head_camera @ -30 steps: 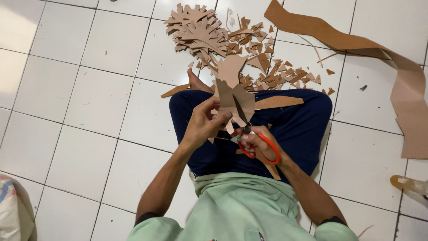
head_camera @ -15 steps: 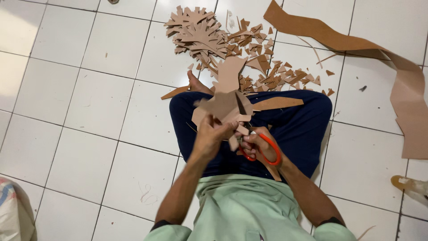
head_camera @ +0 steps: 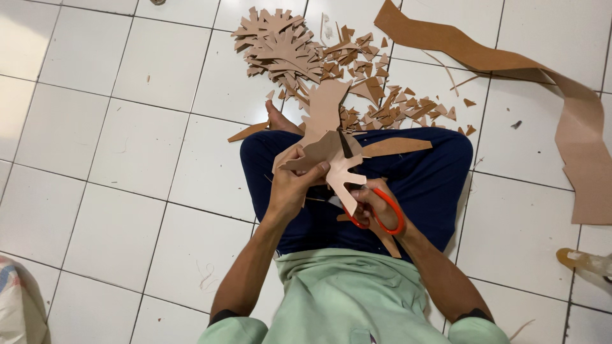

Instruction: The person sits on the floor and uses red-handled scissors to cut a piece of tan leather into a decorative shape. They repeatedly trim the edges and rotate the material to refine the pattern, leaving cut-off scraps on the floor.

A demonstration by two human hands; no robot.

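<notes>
Cutting brown card shape [head_camera: 331, 156] over lap — left hand [head_camera: 294, 185] pinching it, thumb on top | right hand [head_camera: 370, 204] closed through orange-handled scissors [head_camera: 376, 210] | scrap pile [head_camera: 331, 70] on tiled floor [head_camera: 127, 146] | risk: blades near left fingers — a slip could nick them

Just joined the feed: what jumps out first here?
Centre frame, the left hand grips a brown cardboard cutout over the lap while the right hand works orange scissors into it. Beyond the knees lies a scrap pile, and a long cardboard strip curves along the right.
</notes>
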